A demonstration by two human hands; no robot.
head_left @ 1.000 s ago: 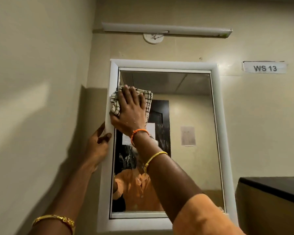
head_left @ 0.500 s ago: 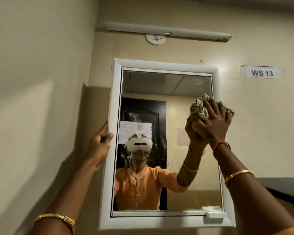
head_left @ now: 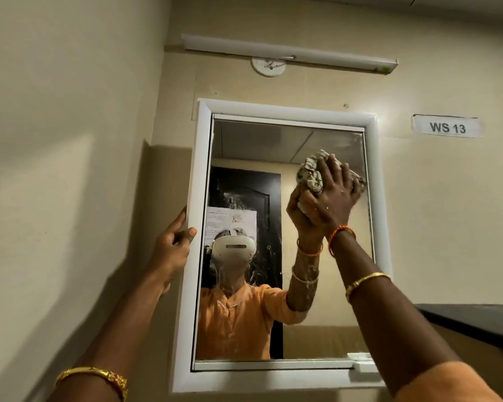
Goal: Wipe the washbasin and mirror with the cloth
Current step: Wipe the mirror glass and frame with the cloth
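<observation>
Washroom in an institutional bldg, not a home. White-framed mirror (head_left: pixel 259 175) on plain beige wall (head_left: pixel 70 140), tube light (head_left: pixel 288 52) w/ round ceiling-rose fitting above it, printed label "WS 13" (head_left: pixel 447 127) stuck to wall at right, dark door w/ paper notice reflected in mirror.

The mirror (head_left: pixel 259 175) glass lies open across its left and lower parts, while the right hand (head_left: pixel 331 198) with the bunched cloth (head_left: pixel 311 172) fills its upper right corner. The raised white frame (head_left: pixel 285 110) hems the glass on all four sides, and the left hand (head_left: pixel 173 245) grips its left edge, close to the side wall (head_left: pixel 70 140). Above, bare wall separates the frame from the tube light (head_left: pixel 288 53); low at right a dark-topped cabinet (head_left: pixel 474 323) juts out beside the right forearm.
</observation>
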